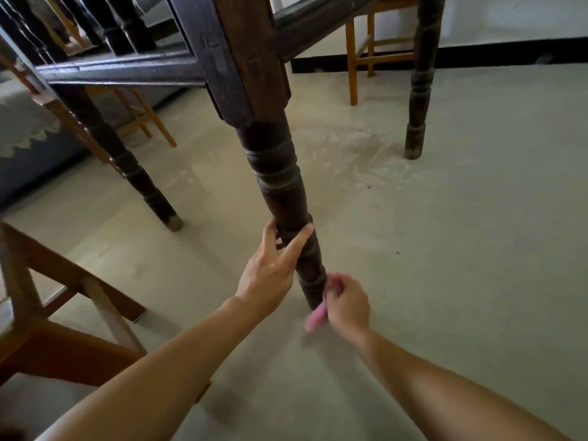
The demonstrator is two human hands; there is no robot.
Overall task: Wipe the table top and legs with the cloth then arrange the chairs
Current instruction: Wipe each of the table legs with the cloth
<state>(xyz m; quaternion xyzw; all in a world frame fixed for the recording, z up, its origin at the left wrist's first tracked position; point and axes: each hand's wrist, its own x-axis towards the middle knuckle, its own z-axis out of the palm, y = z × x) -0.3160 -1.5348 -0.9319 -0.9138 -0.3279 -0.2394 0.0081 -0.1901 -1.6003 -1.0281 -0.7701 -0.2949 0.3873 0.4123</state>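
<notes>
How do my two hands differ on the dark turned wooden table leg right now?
The left hand sits higher on the dark turned wooden table leg; the right hand is lower, near the leg's foot. The left hand holds no cloth, and its thumb and fingers curl round the leg itself; the right hand grips a pink cloth pressed against the leg. Both are working on the same leg.

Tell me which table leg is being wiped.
The nearest leg, mid-frame: the left hand holds it and the right hand presses the pink cloth near its foot. The left leg and far right leg stand untouched.
</notes>
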